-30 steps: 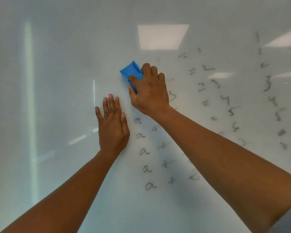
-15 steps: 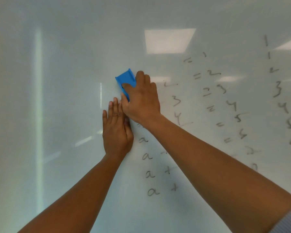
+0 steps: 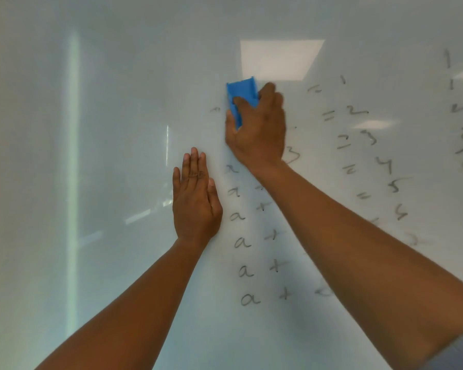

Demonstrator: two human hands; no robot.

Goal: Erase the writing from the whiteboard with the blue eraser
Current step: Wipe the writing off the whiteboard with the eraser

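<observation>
The right hand [image 3: 255, 129] grips the blue eraser [image 3: 241, 98] against the whiteboard [image 3: 118, 102], long axis roughly upright. The remaining writing [image 3: 242, 243] lies below and to its right — though some marks look blurred. The left hand [image 3: 195, 201] rests flat, fingers straight, holding nothing — below the eraser.

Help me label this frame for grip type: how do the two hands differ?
The right hand is curled round the blue eraser; the left hand holds nothing. The right hand's fingers are bent, the left hand's straight and together. The right hand is higher, the left lower. Both are against the whiteboard.
</observation>
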